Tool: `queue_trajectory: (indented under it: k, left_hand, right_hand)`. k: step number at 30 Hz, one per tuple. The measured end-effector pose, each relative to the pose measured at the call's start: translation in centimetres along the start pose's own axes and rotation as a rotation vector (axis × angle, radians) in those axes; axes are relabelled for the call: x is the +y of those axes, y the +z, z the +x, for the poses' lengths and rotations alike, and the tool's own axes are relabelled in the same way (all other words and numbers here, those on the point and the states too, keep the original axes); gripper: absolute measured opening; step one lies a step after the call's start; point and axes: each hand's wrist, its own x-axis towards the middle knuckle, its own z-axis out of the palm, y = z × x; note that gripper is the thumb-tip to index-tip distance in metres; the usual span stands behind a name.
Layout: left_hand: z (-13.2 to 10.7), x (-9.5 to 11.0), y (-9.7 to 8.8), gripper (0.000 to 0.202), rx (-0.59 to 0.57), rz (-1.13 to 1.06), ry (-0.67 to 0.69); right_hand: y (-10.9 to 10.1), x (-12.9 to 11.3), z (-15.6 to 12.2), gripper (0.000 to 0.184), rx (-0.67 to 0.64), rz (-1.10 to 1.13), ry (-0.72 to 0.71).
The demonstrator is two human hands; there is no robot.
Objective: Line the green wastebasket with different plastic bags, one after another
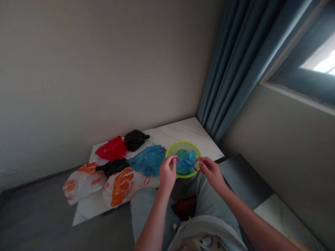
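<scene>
A lime-green plastic basket (pixel 176 149) stands on the white marble slab (pixel 180 133), holding a crumpled blue plastic bag (pixel 185 162). Above the basket's front rim, my left hand (pixel 167 172) pinches a thin red cord (pixel 196 164), and my right hand (pixel 211 172) grips the same cord or a similar one. To the left lies a larger blue plastic bag (pixel 148 160), with a small red loop (pixel 146 180) beside it. Where the cord runs between my hands is partly hidden by my fingers.
Red (pixel 112 149), black (pixel 135 140) and orange-printed white plastic bags (pixel 82 183) lie on the slab's left side, with another black bag (pixel 113 166). My grey-trousered knees (pixel 206 190) sit below it. Walls close the far corner, and a blue curtain (pixel 225 69) hangs on the right.
</scene>
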Motion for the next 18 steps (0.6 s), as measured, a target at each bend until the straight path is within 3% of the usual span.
queue_trajectory:
  k: [2, 5, 8, 12, 15, 18]
  left_hand:
    - [-0.8, 0.6, 0.7, 0.02, -0.086, -0.032, -0.016]
    - [-1.8, 1.8, 1.5, 0.019, -0.213, -0.019, 0.065]
    - [-2.2, 2.5, 2.3, 0.015, -0.235, -0.005, 0.104]
    - [-1.9, 2.0, 3.3, 0.008, -0.245, -0.073, 0.019]
    - [-0.5, 2.0, 3.0, 0.009, -0.278, -0.069, 0.002]
    - [3.2, 3.3, 0.9, 0.012, -0.215, 0.0, 0.052]
  right_hand:
    - [0.9, 0.0, -0.5, 0.031, -0.069, 0.051, 0.033]
    - [1.6, 0.3, -1.2, 0.034, -0.132, 0.011, 0.026]
    - [1.7, 0.1, -1.9, 0.035, -0.162, -0.146, -0.085]
    - [1.5, -0.7, -2.4, 0.041, -0.24, -0.26, -0.225]
    - [1.1, -1.4, -2.5, 0.043, -0.269, -0.276, -0.257]
    - [0.4, -1.6, -2.7, 0.037, -0.189, -0.254, -0.235]
